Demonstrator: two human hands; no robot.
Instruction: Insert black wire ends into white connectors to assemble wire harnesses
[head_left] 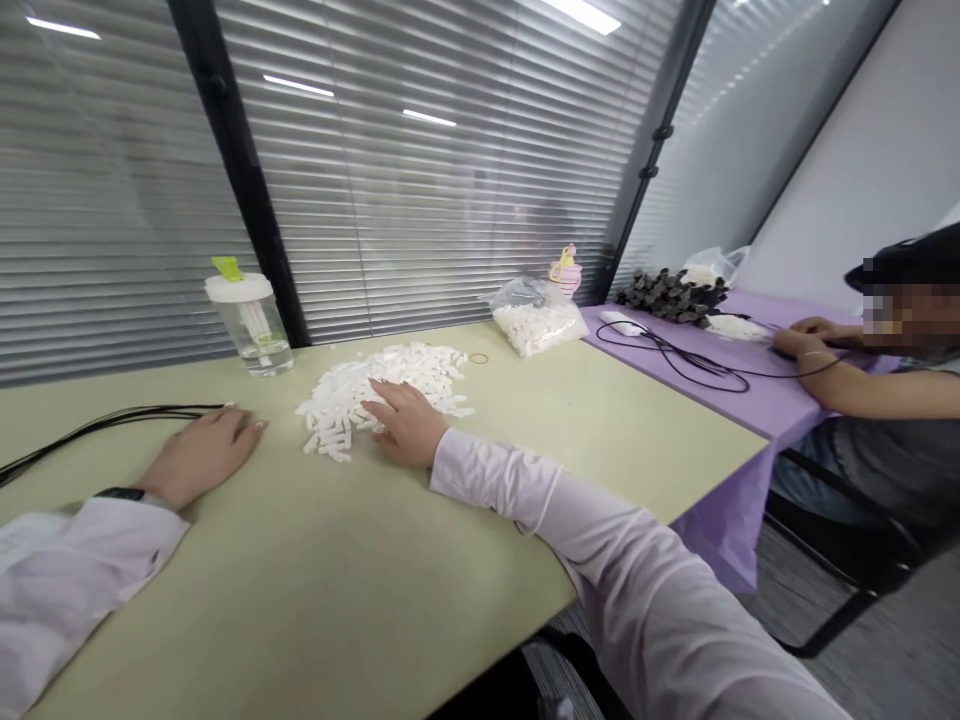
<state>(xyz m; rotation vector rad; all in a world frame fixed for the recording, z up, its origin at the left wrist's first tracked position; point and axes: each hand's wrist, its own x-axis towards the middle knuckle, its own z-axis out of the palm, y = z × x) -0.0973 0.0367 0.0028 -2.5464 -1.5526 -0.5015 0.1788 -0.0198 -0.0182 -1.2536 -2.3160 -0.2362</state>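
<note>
The right arm reaches forward, its hand (pixel 409 425) palm-down, fingers loosely spread, at the heap of small white stick-shaped pieces (pixel 416 365) on the pale-green tabletop (pixel 315 590). The left hand (pixel 202 450) lies palm-down by thin black cords (pixel 150 410); its grip I cannot tell.

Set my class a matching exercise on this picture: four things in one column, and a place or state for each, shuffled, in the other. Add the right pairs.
Column one
1. The wearer's left hand
2. The wearer's right hand
3. The bottle
4. The plastic bag

Column two
A. At the pile of white pieces
B. Filled partly with small white bits
C. At the end of the black cords
D. Topped with a white lid

Right pairs: 1-C, 2-A, 3-D, 4-B
</note>
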